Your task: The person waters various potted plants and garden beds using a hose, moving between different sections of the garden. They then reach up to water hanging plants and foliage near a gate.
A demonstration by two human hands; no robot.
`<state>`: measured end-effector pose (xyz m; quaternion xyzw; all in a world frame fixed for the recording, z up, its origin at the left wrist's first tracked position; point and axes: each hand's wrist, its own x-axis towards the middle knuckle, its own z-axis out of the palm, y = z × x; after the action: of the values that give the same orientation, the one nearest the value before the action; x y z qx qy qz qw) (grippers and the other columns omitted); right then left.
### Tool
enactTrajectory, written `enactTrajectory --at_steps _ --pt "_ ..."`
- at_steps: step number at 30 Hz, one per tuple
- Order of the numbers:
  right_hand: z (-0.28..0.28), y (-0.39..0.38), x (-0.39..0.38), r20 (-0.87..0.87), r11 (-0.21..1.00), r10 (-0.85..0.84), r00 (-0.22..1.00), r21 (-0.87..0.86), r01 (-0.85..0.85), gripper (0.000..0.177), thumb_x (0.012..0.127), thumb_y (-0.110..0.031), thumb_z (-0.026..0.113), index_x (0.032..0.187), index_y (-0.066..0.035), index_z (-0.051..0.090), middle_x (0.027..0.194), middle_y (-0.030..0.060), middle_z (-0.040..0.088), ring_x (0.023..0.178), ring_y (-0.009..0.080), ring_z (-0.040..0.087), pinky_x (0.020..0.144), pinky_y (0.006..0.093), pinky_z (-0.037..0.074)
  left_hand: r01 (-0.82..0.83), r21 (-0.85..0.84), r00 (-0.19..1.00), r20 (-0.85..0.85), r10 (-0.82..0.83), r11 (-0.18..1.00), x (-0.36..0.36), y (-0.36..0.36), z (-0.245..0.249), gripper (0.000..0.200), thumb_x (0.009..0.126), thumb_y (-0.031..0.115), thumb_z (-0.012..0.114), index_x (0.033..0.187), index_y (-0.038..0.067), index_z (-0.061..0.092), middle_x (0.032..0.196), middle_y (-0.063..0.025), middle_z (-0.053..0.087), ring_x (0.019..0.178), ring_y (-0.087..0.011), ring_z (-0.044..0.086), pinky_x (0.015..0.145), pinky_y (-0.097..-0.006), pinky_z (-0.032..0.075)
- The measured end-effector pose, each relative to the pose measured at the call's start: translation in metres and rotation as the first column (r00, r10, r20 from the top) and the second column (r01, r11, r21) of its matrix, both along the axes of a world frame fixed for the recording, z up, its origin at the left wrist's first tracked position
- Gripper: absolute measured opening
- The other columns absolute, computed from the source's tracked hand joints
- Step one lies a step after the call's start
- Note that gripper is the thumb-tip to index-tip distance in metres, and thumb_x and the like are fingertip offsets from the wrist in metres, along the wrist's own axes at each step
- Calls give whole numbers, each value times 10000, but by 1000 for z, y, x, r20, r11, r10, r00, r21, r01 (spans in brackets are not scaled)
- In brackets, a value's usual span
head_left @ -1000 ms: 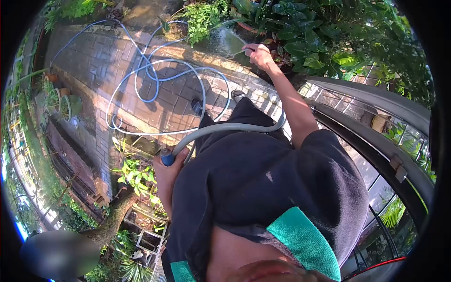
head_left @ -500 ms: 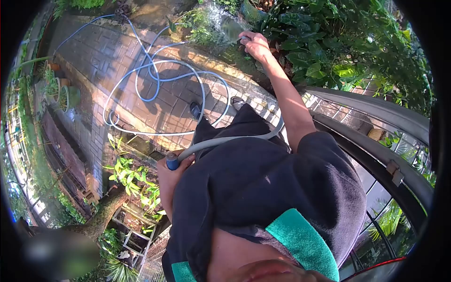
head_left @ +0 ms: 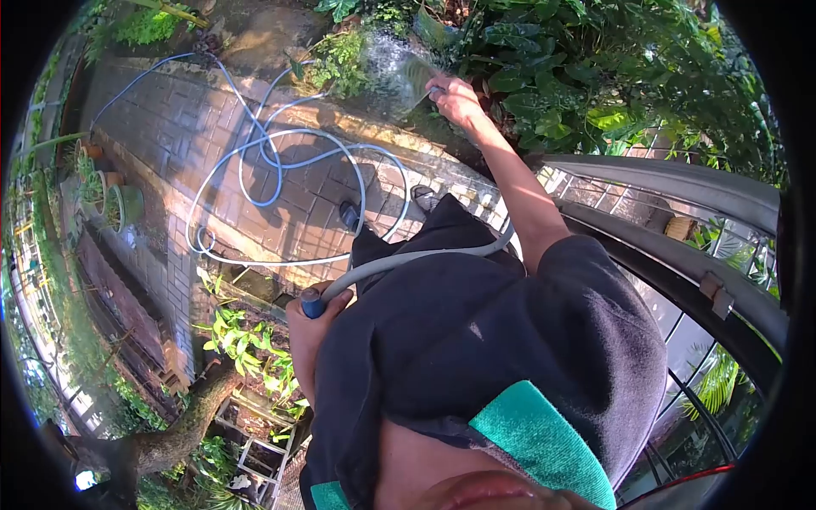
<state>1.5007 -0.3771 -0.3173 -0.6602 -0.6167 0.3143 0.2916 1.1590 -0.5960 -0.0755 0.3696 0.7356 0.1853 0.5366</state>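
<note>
Over the head feed I counted two hands, both occupied. The right hand [head_left: 457,104], at the end of an outstretched arm, had its fingers closed around one hose end [head_left: 436,92]; most of it was hidden, so I could not tell whether a nozzle was fitted. One fan of water [head_left: 389,68] left it among the leafy plants [head_left: 552,93] at the top of my view.

The left hand [head_left: 303,330] was low beside the waist, its fingers wrapped narrowly around one grey hose [head_left: 408,257] next to one blue fitting [head_left: 313,304], which stuck out above the grip. That hose ran across the front of the dark shirt [head_left: 459,331] and out of sight beneath the right arm.

On the brick paving [head_left: 310,231], a pale blue hose [head_left: 363,189] lay in several overlapping loops; I could not trace whether it joined the grey one. Two shoes [head_left: 349,216] stood near its loops. I saw two green patches [head_left: 544,433] on the shirt, three plant pots [head_left: 129,206] at far left, and two metal rails [head_left: 671,181] to the right.
</note>
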Motion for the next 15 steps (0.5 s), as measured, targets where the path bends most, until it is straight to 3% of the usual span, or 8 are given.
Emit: enactTrajectory --at_steps 2,3,6,7,8,11,14,15 --pt "7 -5 7 89 995 -98 991 -5 99 252 812 -213 568 1020 -94 647 767 164 633 752 282 645 696 383 489 -30 -5 1000 9 30 1000 4 2 3 253 744 95 772 935 -43 680 698 -41 635 610 -73 555 564 -228 434" --pt "12 -4 11 97 975 -187 978 -100 196 272 798 -205 540 1033 -147 664 959 188 656 909 368 630 787 416 503 -46 -8 999 11 46 999 5 3 4 250 742 93 773 930 -45 680 699 -41 636 613 -73 555 565 -228 435" --pt "24 -4 34 -3 944 -325 946 -67 324 249 800 -216 524 970 -128 683 924 188 659 895 372 632 786 423 501 -7 -51 1000 -16 6 999 4 7 4 275 742 126 771 948 -32 681 781 -70 674 690 -107 615 655 -265 485" --pt "17 0 43 35 939 -343 939 11 343 223 825 -183 578 1011 -102 671 747 158 660 673 264 662 676 369 505 -4 -35 1000 -11 3 999 5 9 3 261 744 114 770 939 -36 680 763 -61 664 667 -95 595 628 -253 470" --pt "10 3 53 49 919 -392 919 63 389 216 833 -181 582 1012 -104 676 716 126 657 610 218 646 617 346 509 0 -19 1000 -6 0 1000 7 10 3 247 747 101 768 929 -40 679 746 -52 655 644 -83 575 600 -242 456" --pt "47 -2 69 -154 853 -513 844 -205 481 218 853 -181 600 1054 -136 671 663 40 621 556 99 582 428 288 432 24 -8 999 21 -24 1000 12 16 3 230 752 91 765 922 -39 680 734 -41 647 624 -71 556 580 -232 445" --pt "53 -10 76 -195 777 -607 771 -351 522 227 870 -196 600 1078 -126 659 638 31 600 499 93 530 385 273 375 45 -8 999 19 -45 999 14 19 2 222 758 95 762 923 -31 683 738 -39 649 630 -71 557 586 -235 448" --pt "54 -14 76 -237 778 -610 756 -360 515 216 886 -190 600 1084 -128 658 615 11 581 443 75 462 367 249 324 52 -4 999 14 -52 999 14 19 1 220 760 96 761 924 -28 684 738 -39 649 631 -71 557 588 -235 449"
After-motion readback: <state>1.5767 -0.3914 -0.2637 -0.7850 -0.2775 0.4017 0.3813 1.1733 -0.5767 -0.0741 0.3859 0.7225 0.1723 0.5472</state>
